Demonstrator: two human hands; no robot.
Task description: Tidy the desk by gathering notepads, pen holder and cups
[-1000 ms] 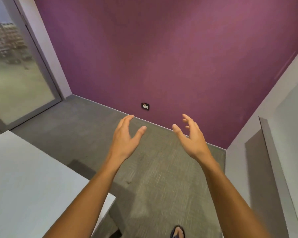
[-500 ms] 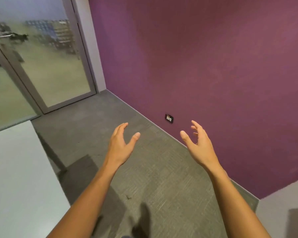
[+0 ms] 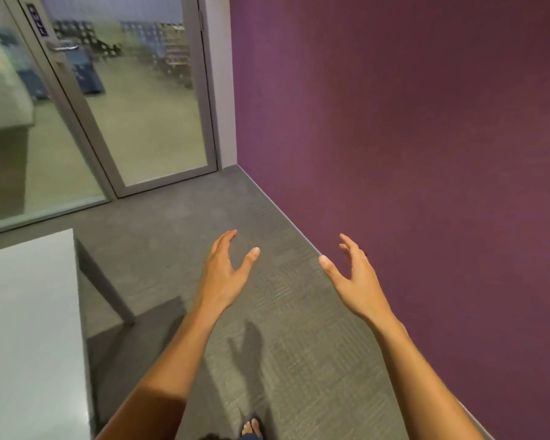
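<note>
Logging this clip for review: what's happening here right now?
A person holds both bare hands out in front, the left hand and right hand open and holding nothing, over grey carpet beside a purple wall. A corner of the white desk shows at the left. No notepads, pen holder or cups are in view.

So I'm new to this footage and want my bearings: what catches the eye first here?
Two bare hands held out in mid-air, the left hand and right hand, fingers spread and holding nothing. Behind them on the right stands a purple wall; a glass door is at the upper left. A white desk corner shows at the lower left, with no notepads or cups in view.
</note>
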